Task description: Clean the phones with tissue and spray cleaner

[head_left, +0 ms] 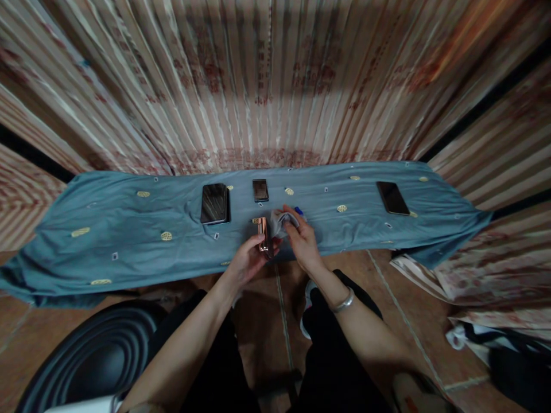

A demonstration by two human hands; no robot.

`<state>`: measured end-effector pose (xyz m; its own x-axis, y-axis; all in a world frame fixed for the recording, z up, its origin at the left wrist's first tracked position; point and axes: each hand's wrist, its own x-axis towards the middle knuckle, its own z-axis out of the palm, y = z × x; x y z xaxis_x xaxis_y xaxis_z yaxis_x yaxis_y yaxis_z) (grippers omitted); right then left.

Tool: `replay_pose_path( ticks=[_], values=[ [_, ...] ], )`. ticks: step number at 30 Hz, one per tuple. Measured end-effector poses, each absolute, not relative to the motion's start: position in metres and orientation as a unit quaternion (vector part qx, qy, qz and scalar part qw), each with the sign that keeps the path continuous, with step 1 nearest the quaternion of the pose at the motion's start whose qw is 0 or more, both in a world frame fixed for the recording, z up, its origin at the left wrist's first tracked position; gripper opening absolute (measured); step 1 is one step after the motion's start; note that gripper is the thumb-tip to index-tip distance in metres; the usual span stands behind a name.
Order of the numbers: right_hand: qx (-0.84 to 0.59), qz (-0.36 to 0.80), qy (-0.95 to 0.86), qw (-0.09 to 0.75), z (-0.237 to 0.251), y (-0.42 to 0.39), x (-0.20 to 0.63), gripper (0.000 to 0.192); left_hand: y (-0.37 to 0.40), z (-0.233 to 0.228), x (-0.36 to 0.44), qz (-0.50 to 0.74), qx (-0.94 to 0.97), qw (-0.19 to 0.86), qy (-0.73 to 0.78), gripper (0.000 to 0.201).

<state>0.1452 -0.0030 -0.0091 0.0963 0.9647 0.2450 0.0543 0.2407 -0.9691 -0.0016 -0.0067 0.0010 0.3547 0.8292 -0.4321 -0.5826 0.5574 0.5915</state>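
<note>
My left hand (250, 255) is closed around a small, shiny rose-gold object (263, 235) with a narrow block shape, held upright over the front edge of the cloth-covered surface. Its exact kind cannot be made out. Just to the right, my right hand (302, 235) grips a bunched grey cloth (279, 222), which is close beside the rose-gold object; whether they touch is unclear. A small blue item (298, 211) shows by the right fingertips, partly hidden. Beyond the hands lies a small dark square device (260, 190).
A blue-green patterned cloth (142, 229) covers the long, narrow surface. To the left lie stacked dark flat devices (214, 203); a dark phone (393, 198) lies far right. Striped curtains (267, 86) hang behind. On the floor stands a round black ribbed object (99, 361).
</note>
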Motion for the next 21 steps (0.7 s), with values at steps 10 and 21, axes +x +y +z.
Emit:
replay_pose_path(
  ticks=[10, 21],
  values=[
    [-0.435, 0.352, -0.695, 0.451, 0.005, -0.029, 0.127, 0.059, -0.010, -0.002, -0.005, 0.435, 0.228, 0.799, 0.348, 0.020],
    [-0.447, 0.399, -0.645, 0.474, 0.004, -0.023, 0.134, 0.056, -0.011, -0.005, -0.009, 0.425, 0.282, 0.792, 0.335, 0.043]
  ],
)
